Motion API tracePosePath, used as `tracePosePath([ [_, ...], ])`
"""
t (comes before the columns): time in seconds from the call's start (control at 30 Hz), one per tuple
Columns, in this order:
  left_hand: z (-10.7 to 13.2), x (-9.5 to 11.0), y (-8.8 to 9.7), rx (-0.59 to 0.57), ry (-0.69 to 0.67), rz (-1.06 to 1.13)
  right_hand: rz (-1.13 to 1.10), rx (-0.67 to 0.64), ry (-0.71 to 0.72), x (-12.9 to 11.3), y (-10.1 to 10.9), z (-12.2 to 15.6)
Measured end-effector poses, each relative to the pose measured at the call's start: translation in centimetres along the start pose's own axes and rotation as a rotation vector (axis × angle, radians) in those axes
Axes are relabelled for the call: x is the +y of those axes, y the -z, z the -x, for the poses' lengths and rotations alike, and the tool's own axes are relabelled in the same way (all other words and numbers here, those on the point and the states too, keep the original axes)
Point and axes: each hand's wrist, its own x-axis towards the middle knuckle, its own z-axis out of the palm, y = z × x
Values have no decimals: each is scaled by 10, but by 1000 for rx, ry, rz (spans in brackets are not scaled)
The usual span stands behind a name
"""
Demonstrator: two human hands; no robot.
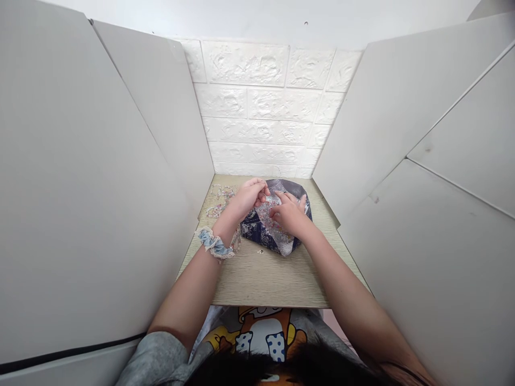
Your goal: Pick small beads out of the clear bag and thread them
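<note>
My left hand is closed in a pinch above the left edge of a clear bag of small multicoloured beads. What its fingertips hold is too small to make out. Over the beads my right hand reaches in from the right, its thumb and fingers apart. The bead bag lies in a dark blue patterned cloth pouch with a grey inside. Beaded strands are spread on the board left of my left hand, partly hidden by my wrist.
A tiny metallic piece lies on the wood-grain tabletop in front of the pouch. Pale panels stand close on both sides. A white brick-patterned wall closes off the back.
</note>
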Motion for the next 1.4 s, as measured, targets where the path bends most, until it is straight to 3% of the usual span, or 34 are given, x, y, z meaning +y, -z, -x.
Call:
tracePosePath([
  [1.0,1,1,-1,10,-2,-186,10,-6,124,-12,-9,0],
  [1.17,2,2,-2,-21,-4,-210,-204,153,72,-5,-1,-6],
  [1.3,5,5,-3,-106,13,-253,-556,356,-7,2,10,-10],
  [1.4,7,7,-5,-141,6,-282,-903,335,-91,2,15,-10],
])
